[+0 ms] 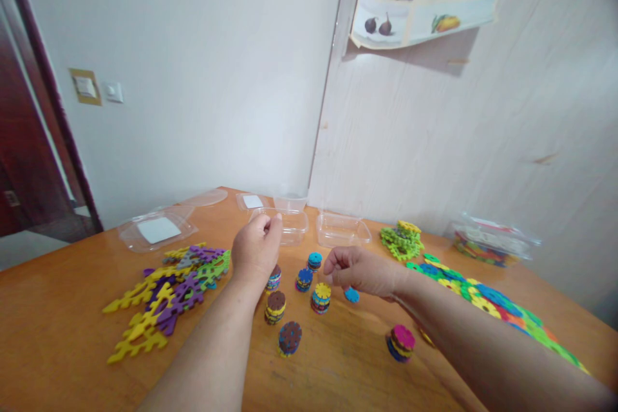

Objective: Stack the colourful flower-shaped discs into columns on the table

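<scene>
My left hand (pixel 255 246) hovers above the wooden table (pixel 58 328), its fingers curled into a loose pinch near a clear plastic tub (pixel 290 226); what they hold, if anything, is hidden. My right hand (pixel 360 269) hangs low over the table with curled fingers, just above a lone blue disc (pixel 351 295). Between and below the hands stand several short stacks of coloured toothed discs, such as a yellow-topped stack (pixel 321 298), a brown-topped stack (pixel 275 306) and a blue-topped stack (pixel 304 279).
Yellow, purple and green zigzag foam pieces (pixel 167 290) lie at the left. A long chain of coloured discs (pixel 487 299) runs along the right. Clear tubs (pixel 342 229), lids (pixel 157 230) and a filled container (pixel 492 241) sit at the back by the wall.
</scene>
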`<state>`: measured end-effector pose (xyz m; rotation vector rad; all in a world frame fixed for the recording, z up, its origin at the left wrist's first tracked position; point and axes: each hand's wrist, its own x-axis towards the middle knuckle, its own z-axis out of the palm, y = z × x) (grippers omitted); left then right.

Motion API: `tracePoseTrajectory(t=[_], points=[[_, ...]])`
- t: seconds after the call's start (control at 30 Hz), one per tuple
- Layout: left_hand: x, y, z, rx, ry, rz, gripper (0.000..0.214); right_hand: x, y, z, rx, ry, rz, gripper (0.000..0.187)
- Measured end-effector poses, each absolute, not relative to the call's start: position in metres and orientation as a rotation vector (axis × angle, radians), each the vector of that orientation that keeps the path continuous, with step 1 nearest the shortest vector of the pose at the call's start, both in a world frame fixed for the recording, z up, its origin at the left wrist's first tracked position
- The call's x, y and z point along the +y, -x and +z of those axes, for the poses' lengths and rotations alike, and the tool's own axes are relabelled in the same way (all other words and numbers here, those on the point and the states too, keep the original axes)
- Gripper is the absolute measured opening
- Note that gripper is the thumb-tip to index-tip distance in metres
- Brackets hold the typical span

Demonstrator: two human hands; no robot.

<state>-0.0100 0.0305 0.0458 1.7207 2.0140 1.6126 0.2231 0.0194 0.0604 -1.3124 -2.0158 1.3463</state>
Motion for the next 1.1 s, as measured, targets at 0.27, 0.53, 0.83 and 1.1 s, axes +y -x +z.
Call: tracePoseTrajectory(t=[0.27, 0.53, 0.83, 1.1], points=[[0.030, 0.009, 0.048, 2.017, -1.701, 1.614, 0.043, 0.031, -0.261, 0.055, -2.469, 1.459, 0.951, 0.023], [0.030, 0.009, 0.046, 2.018, -1.691, 1.604, 0.043, 0.035, -0.272, 0.044, -2.630, 1.511, 0.803, 0.025], [0.030, 0.010, 0.046, 2.012, -1.710, 1.618, 0.043, 0.041, -0.250, 0.052, -2.157, 1.446, 1.152, 0.011], [0.030, 0.010, 0.046, 2.006, -1.698, 1.625, 0.044, 0.055, -0.209, 0.058, -1.868, 1.393, 1.067, 0.004]])
